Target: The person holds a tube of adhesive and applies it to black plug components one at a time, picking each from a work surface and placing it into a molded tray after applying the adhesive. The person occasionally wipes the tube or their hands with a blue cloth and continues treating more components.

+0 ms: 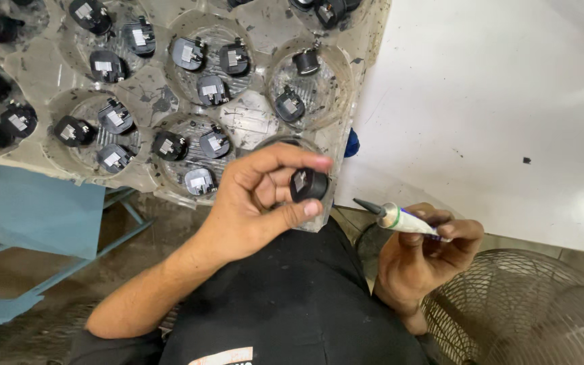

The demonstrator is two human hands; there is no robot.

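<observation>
Left hand (255, 203) pinches black round part (309, 184); right hand (420, 253) grips tube (400, 219).

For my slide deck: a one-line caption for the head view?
Left hand pinches a black round part beside right hand holding a nozzle tube.

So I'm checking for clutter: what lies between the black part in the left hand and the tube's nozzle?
Nothing: in the head view the gap between black part and nozzle is bare, with only tray edge and dark clothing behind.

White table (481, 101) with a stained clear plastic tray (251, 128) of small black parts (212, 90).
</observation>
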